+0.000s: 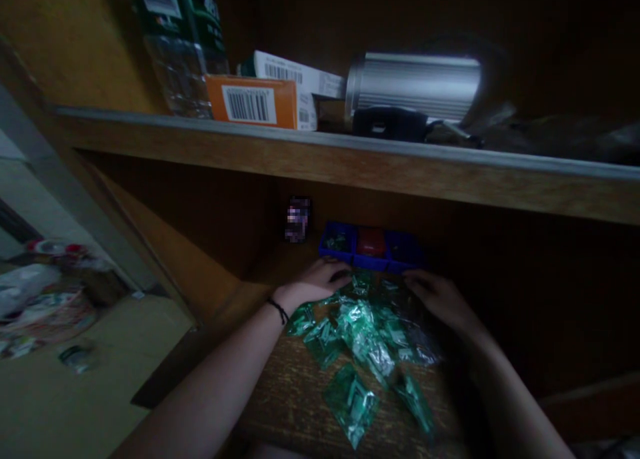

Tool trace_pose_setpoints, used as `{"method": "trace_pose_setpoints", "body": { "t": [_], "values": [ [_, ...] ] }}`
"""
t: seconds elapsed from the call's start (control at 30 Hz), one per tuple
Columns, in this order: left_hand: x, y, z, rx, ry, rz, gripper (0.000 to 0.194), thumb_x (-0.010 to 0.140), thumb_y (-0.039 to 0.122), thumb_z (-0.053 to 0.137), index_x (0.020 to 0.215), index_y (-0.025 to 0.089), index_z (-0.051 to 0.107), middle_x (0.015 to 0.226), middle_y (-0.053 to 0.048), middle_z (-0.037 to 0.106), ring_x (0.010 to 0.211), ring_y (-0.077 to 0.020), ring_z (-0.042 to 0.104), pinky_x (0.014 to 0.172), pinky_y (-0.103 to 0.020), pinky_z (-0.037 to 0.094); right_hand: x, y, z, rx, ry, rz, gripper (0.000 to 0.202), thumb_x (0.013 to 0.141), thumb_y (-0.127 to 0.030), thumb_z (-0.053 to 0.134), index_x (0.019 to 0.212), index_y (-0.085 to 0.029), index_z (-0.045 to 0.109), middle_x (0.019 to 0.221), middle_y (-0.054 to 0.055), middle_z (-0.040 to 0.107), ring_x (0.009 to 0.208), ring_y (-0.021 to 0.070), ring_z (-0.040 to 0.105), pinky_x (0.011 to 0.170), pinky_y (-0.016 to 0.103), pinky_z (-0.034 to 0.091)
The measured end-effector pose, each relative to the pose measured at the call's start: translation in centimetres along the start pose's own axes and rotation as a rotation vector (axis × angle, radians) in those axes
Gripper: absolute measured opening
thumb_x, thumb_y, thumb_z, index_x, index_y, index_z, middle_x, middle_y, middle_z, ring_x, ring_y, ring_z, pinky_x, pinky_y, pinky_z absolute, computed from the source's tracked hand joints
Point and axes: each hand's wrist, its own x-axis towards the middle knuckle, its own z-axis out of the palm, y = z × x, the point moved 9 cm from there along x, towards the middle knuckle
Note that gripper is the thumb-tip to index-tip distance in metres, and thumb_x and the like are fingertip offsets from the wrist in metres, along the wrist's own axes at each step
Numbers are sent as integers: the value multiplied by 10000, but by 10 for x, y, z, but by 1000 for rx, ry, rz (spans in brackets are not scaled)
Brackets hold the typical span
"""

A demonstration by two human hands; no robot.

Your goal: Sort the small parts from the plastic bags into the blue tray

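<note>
My left hand (324,278) is by the left front of the blue tray (370,262), its thumb and fingers curved with a gap between them. Near the tray's right front is my right hand (441,298), fingers bent and apart, partly in shadow. I see nothing held in either one. Between my forearms lies a pile of shiny green plastic packets (365,332), with dark clear plastic on its right side. A single green packet (351,402) lies closer to me on the worn wooden board. In the tray's left compartment are small greenish things; the middle one holds something red (371,242).
Above my hands runs a shelf edge (330,159). On that shelf stand a bottle (183,59), an orange box (253,102) and a silver ribbed cylinder (417,82). A blurred phone-like object (298,219) leans at the back. A littered basket (47,316) stands on the floor at left.
</note>
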Motion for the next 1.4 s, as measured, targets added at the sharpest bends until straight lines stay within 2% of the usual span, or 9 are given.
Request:
{"method": "trace_pose_setpoints", "body": {
  "t": [0.17,0.27,0.37,0.53,0.67,0.87,1.13,1.3,1.4],
  "values": [
    [8,-1,14,48,7,-74,477,944,489,570,1370,275,582,1356,-72,633,1240,-268,576,1043,-377,446,0,-21,21,-119,-78,-74,389,906,-479,566,1203,-269,705,1158,75,738,1051,280,687,936,417,511],
    [12,0,19,6,-14,-59,434,926,357,621,1349,260,595,1331,-64,651,1216,-254,592,1038,-363,455,1,-18,9,-132,-5,-94,342,908,-464,552,1132,-266,719,1149,74,732,1061,278,675,948,414,496],
    [13,1,16,-45,15,-31,434,903,259,644,1333,229,595,1294,-63,668,1167,-235,616,1010,-347,473,0,5,-10,-91,31,11,291,905,-411,519,1029,-250,727,1082,77,750,1022,282,687,916,411,498],
    [13,2,5,-52,90,-39,242,867,178,658,1107,181,695,1083,-66,711,972,-211,659,883,-322,510,-9,22,2,-8,-214,60,256,795,-357,636,1005,-257,744,1093,65,727,1020,274,673,900,391,499],
    [10,6,0,-63,143,9,129,898,217,640,999,183,713,1047,-57,709,951,-200,662,865,-308,501,-10,12,9,-66,-251,18,234,763,-407,688,921,-242,737,1006,63,704,939,256,665,821,358,499],
    [7,-3,-5,-203,178,-74,135,922,235,617,1037,213,685,1003,-19,751,928,-190,699,837,-297,512,-6,10,-3,34,-166,32,264,824,-489,617,826,-236,691,816,22,708,794,226,659,732,330,488],
    [6,-18,-9,-295,237,-138,127,905,244,619,1027,225,650,1030,-25,751,961,-194,705,862,-312,514,-3,10,-18,109,-48,34,335,853,-545,581,858,-235,709,887,48,750,881,270,676,827,374,497],
    [5,-24,-9,-428,262,-119,281,892,244,613,1167,242,556,864,13,719,791,-163,682,705,-258,488,-2,13,-23,123,28,-7,283,882,-503,563,890,-244,675,915,34,724,912,257,661,851,372,487],
    [1,-28,-23,-442,365,-122,268,910,249,572,1175,247,540,814,39,669,728,-136,630,671,-234,459,-2,15,-28,210,93,-3,259,870,-458,583,1023,-257,638,946,29,709,909,244,653,836,359,491]
  ]
}}
